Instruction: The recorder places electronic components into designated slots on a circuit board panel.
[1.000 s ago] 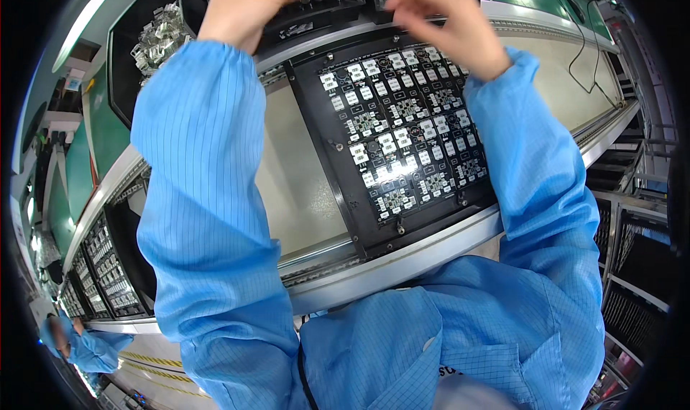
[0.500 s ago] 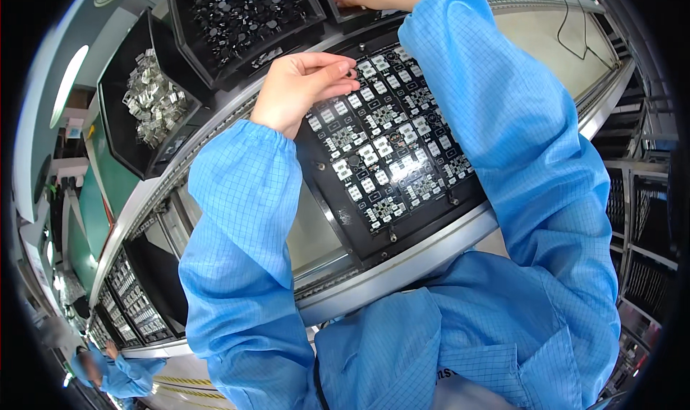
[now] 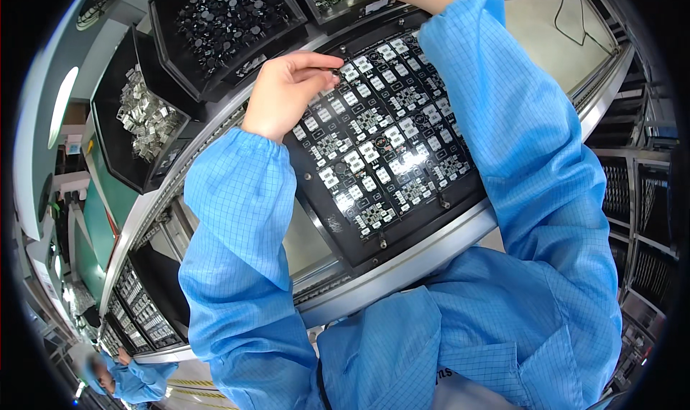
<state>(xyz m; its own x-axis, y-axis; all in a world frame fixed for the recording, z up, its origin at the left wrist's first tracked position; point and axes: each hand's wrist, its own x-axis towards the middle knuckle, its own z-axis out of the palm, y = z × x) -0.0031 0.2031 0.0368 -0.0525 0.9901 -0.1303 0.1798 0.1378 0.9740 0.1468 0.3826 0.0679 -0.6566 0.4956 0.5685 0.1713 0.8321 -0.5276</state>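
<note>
A black rectangular carrier panel of small circuit boards (image 3: 388, 144) lies on the metal conveyor rail (image 3: 424, 255) — above it, the left hand (image 3: 287, 94) pinches a small dark round component (image 3: 336, 73) over the panel's upper-left corner; the right hand is out of view.

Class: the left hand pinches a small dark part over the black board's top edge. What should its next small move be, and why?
Probably lower the part into an open slot on the board: the left hand hovers right above the top row, fingers pinched shut on it.
</note>
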